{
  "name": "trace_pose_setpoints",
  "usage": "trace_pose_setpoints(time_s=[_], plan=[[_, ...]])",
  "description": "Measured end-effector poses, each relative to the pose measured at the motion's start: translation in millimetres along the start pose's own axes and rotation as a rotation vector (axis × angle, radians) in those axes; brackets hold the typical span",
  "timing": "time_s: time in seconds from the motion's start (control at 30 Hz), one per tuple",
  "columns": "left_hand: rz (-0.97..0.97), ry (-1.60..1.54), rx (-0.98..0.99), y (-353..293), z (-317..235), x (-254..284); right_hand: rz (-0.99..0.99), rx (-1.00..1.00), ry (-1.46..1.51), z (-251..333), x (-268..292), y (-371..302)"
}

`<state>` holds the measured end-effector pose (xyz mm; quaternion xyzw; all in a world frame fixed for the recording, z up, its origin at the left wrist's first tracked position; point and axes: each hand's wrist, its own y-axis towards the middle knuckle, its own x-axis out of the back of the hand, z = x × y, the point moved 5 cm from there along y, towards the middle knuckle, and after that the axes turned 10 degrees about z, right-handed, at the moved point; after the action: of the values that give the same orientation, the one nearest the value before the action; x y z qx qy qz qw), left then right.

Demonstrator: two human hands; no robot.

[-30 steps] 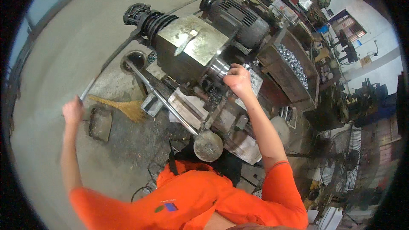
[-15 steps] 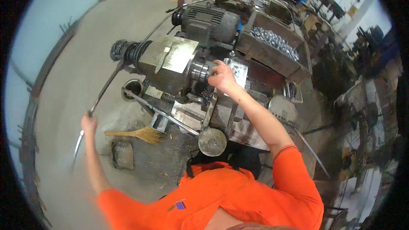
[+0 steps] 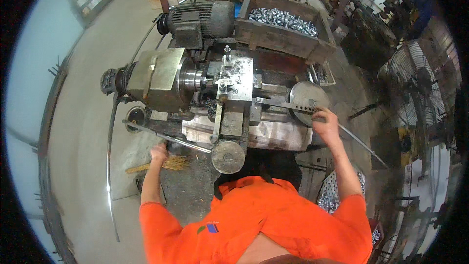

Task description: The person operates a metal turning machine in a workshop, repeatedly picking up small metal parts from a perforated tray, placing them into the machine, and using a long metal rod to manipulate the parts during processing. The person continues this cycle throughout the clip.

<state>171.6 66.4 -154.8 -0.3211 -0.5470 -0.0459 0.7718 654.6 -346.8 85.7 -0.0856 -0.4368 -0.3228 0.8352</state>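
Metal pieces (image 3: 283,21) fill the box (image 3: 276,42). Hands apart: the right hand (image 3: 326,126) clasps the bar (image 3: 288,105); whether the left hand (image 3: 159,152), near the broom (image 3: 177,163), grips, I cannot tell.

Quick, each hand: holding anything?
Left hand: curled near the slanted silver metal rod; grip unclear.
Right hand: curled at the flat, perforated grey metal bar; grip unclear.

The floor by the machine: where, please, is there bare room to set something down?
Bare floor lies between the long rod and the wall-side bars. It looks crowded around the broom, left hand and shiny lever.
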Motion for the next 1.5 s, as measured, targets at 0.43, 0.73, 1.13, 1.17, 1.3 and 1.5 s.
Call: trace_pose_setpoints(time_s=[0.43, 0.73, 1.13, 1.17, 1.3, 1.5], plan=[[-0.023, -1.042, -0.027, -20, 72, 24, 0.077, -0.678, -0.774, -307, 101, -149], [-0.217, -1.499, 0.099, -54, 53, 110, 0.092, -0.844, -0.626, -229, 59, -196], [-0.242, -1.49, 0.123, -30, 27, 94, 0.095, -0.845, 0.55, -113, -44, -261], [-0.231, -1.475, 0.118, -32, 24, 98, 0.081, -0.815, 0.554, -110, -46, -261], [-0.133, -1.396, 0.144, -29, 25, 99, 0.074, -0.726, 0.493, -127, -58, -270], [-0.015, -1.332, 0.189, -31, 31, 100, 0.013, -0.721, 0.255, -139, -15, -252]])
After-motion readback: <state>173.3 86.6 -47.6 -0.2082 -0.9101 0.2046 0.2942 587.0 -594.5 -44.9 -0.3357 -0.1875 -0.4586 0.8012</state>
